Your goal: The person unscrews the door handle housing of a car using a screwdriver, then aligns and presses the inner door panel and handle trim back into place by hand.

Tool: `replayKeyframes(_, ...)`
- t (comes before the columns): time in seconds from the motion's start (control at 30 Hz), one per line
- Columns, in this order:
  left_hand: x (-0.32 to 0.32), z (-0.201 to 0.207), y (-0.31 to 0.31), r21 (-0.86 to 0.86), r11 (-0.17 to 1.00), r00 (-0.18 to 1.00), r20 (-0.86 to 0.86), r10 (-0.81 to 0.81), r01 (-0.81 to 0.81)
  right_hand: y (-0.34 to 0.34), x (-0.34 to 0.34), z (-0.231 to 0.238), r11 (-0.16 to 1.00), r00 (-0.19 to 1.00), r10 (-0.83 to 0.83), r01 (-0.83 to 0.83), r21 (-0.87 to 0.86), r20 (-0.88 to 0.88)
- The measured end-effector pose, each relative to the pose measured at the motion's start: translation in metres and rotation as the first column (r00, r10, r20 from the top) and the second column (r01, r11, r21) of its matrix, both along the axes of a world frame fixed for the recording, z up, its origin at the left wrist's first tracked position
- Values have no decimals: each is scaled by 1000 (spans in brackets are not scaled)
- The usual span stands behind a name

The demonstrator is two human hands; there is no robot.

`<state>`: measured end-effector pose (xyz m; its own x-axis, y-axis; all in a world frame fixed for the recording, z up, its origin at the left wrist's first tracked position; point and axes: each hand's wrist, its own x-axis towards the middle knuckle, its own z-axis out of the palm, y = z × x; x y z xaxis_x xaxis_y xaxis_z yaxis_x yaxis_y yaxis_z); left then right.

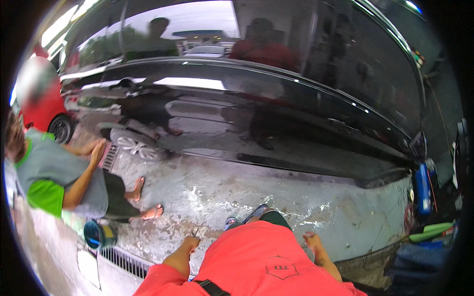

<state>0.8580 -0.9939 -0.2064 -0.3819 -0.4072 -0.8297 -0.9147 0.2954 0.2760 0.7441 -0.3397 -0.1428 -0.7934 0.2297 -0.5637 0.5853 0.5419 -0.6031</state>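
Observation:
At my left side, my left hand (190, 242) is closed, and a small thin dark thing (196, 231) pokes out past its fingers, too small to name. My right hand (312, 240) hangs low on the other side with its fingers curled in; whatever is inside them, if anything, is hidden. Both hands are well apart from the long glossy black vehicle (207, 128) that stands in front of me. Its dark side and windows mirror people, trees and a parked car.
A person in a grey and green shirt (64, 172) stands at the left, hands together, near the vehicle's wheel (136, 145). A dark bucket (98, 234) stands beside a floor grate (123, 261). To the right are a blue cylinder (423, 188) and a green object (430, 231). The concrete floor (345, 217) looks wet.

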Motion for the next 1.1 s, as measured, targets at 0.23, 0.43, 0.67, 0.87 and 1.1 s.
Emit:
replayKeyframes(0.23,3,47,57,58,997,998,-1,59,-59,-7,-51,35,953,966,258,-259,158,27)
replayKeyframes(0.43,25,20,72,59,964,965,-31,260,-257,4,-94,22,879,894,441,-447,165,76)
replayKeyframes(0.67,68,33,144,44,925,924,92,372,-377,45,-183,52,882,855,472,-457,117,-215)
replayKeyframes(0.87,62,84,244,-1,940,939,-39,341,-341,89,-224,111,917,871,396,-392,75,-290)
replayKeyframes(1.1,95,112,313,-56,952,953,-74,295,-300,54,-332,263,909,61,401,-151,388,-914)
